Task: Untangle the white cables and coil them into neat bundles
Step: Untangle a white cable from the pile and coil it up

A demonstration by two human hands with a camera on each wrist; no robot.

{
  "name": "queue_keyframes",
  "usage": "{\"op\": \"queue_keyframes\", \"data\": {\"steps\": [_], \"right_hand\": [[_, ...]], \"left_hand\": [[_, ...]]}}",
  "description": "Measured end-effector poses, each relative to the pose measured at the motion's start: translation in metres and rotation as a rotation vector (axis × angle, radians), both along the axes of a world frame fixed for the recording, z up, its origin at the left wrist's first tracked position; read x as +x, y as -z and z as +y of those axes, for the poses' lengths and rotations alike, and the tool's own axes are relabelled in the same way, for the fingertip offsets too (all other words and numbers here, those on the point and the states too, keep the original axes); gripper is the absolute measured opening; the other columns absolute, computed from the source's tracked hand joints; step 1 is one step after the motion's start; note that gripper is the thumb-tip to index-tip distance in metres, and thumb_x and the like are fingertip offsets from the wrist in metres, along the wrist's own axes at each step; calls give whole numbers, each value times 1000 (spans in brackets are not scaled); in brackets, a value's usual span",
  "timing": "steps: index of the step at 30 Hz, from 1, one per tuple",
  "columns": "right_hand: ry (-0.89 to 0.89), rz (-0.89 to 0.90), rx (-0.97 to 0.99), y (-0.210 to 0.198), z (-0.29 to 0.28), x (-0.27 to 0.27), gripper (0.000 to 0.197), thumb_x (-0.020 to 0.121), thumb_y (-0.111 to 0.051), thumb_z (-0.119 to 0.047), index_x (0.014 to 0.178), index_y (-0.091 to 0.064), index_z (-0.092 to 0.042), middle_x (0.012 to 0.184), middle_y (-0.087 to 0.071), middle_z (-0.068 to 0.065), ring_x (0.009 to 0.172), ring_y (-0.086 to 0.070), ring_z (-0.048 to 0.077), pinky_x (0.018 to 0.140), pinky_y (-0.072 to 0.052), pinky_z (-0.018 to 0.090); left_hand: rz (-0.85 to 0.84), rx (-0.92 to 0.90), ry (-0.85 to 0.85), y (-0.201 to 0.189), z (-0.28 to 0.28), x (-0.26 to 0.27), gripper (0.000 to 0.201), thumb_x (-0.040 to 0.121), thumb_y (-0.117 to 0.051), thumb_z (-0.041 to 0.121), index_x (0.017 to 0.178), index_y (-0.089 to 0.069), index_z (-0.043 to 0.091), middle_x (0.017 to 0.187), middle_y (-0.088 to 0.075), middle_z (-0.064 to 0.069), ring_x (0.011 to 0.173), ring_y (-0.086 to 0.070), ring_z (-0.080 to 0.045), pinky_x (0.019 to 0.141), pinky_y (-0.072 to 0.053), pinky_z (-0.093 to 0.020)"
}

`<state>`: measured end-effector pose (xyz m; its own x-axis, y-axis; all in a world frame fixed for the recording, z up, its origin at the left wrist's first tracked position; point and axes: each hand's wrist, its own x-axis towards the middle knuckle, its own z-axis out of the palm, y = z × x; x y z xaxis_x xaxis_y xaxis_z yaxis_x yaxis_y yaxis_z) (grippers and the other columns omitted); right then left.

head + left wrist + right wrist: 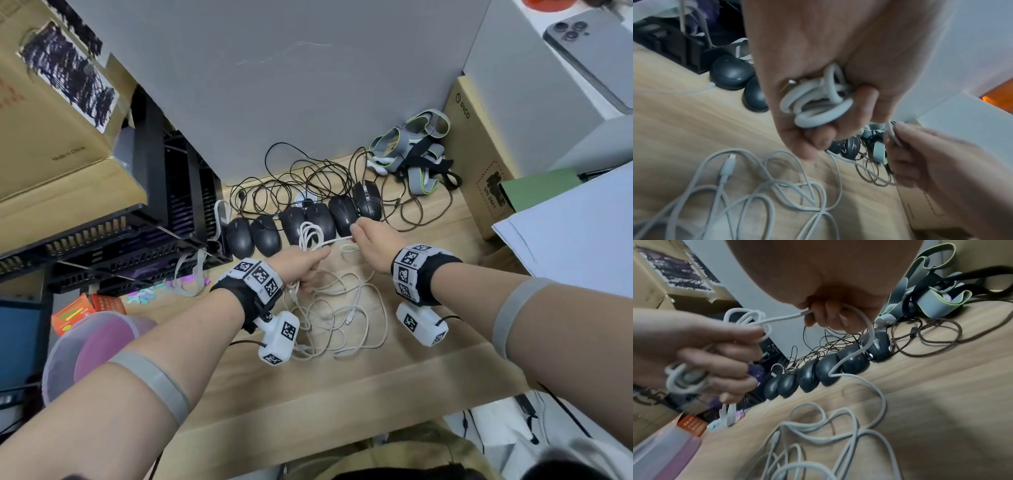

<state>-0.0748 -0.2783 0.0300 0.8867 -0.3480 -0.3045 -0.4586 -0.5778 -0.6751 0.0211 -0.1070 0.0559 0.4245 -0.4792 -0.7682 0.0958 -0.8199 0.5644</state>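
Coil: small white coil (pixel 818 104) clamped in left hand (pixel 301 265), fingers curled round its loops; likely gripped tight so finished turns do not spring apart while more is wound on.
Feed strand: right hand (pixel 371 245) pinches the same cable just beside the coil, a short span running across between the two hands; probably kept taut to guide the next loop.
Loose tangle: remaining white cables (pixel 337 318) lie in overlapping loops on the wooden desk (pixel 428 346), on the person's side of the row of black mice (pixel 301 222), below both hands; one plug end shows among them.
Hands: both raised over the desk, just in front of the mice.
Look: cables pale, thin, soft-curving, crossings not pulled into hard knots.
Progress: judged early, most length uncoiled.
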Motion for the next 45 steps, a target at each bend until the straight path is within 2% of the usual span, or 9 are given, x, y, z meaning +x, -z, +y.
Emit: {"op": "queue_keyframes", "data": {"steps": [11, 17, 20, 23, 26, 31, 35, 39, 45], "right_hand": [[-70, -22, 166, 3, 32, -9, 12, 94, -46, -29, 100, -52, -20, 73, -58, -3, 71, -57, 20, 74, -51, 44], [-348, 45, 35, -6, 49, -24, 41, 79, -50, -36, 115, -41, -17, 78, -64, -3, 73, -61, 19, 72, -53, 44], [-478, 28, -50, -15, 57, -28, 18, 87, -46, -23, 101, -36, -17, 72, -56, 0, 69, -55, 24, 61, -44, 38], [-514, 69, -183, -31, 65, -25, 38, 95, -38, -18, 132, -31, -11, 81, -59, 2, 68, -53, 27, 50, -28, 31], [-531, 165, -289, -41, 72, -18, 61, 95, -41, -15, 148, -13, 0, 95, -64, 7, 72, -52, 27, 54, -37, 32], [-589, 287, -333, -44, 75, -6, 31, 91, -46, -25, 112, -57, -5, 89, -64, 4, 77, -60, 24, 70, -53, 34], [-620, 290, -342, -40, 64, -3, 31, 88, -50, -35, 105, -64, -13, 96, -67, 4, 83, -63, 24, 74, -56, 35], [-591, 216, -311, -41, 61, -4, 32, 89, -53, -35, 106, -55, -8, 70, -49, -3, 73, -58, 23, 61, -44, 31], [-540, 170, -154, -19, 63, -24, 36, 101, -32, -36, 116, -48, -8, 93, -63, 8, 83, -60, 29, 74, -46, 37]], "left_hand": [[114, 36, -193, -8, -12, -11, 66, 78, -36, 85, 52, -32, 24, 46, -24, 3, 42, -28, -18, 52, -35, -28], [-19, 46, -368, -10, -16, -7, 62, 73, -41, 81, 57, -35, 21, 50, -31, 2, 43, -32, -18, 53, -38, -27], [-55, 59, -462, -11, -19, -5, 63, 78, -41, 80, 64, -39, 18, 50, -33, 0, 38, -32, -15, 46, -32, -21], [-98, 77, -468, -14, -23, -8, 67, 88, -35, 75, 71, -47, 12, 52, -39, -3, 38, -37, -18, 40, -32, -16], [-130, 82, -426, -11, -27, -11, 76, 86, -34, 78, 79, -57, 6, 58, -51, -6, 45, -50, -21, 48, -40, -21], [-27, 64, -396, -16, -32, -20, 75, 71, -52, 81, 95, -61, 11, 85, -75, -11, 79, -73, -28, 80, -58, -36], [-20, 56, -253, -15, -31, -19, 30, 84, -62, 39, 77, -57, 10, 50, -53, -2, 36, -48, -14, 43, -36, -19], [-186, 103, -297, -16, -30, -17, 35, 95, -56, 41, 78, -58, 10, 57, -52, -3, 37, -47, -13, 33, -31, -14], [-15, -80, -790, -14, -21, 7, 39, 98, -55, 45, 96, -58, 6, 62, -60, -7, 58, -61, -25, 78, -62, -43]]}}
